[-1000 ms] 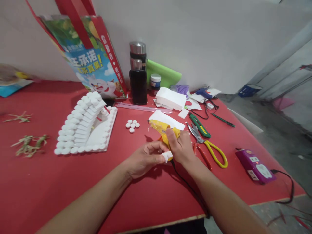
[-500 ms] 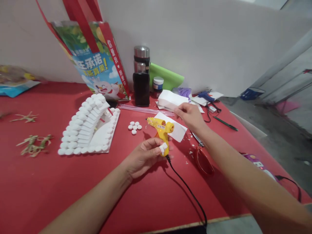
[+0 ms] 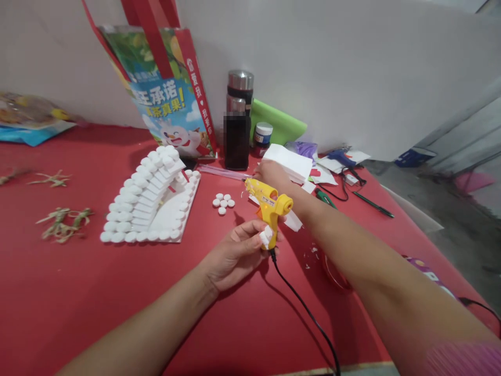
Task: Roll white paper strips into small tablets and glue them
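We looked from a single camera worn on the head, facing forward and down across the red tabletop point(image 3: 195, 318). It was near enough that our forearms point(image 3: 156, 318) loomed large below, with our left hand point(image 3: 237, 253) and right hand point(image 3: 271, 171) around mid-view. The pale wall point(image 3: 352, 78) stood beyond; floor point(image 3: 465, 224) showed at right.

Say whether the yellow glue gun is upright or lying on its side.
Upright: the left hand holds the yellow glue gun with its handle down and barrel on top.
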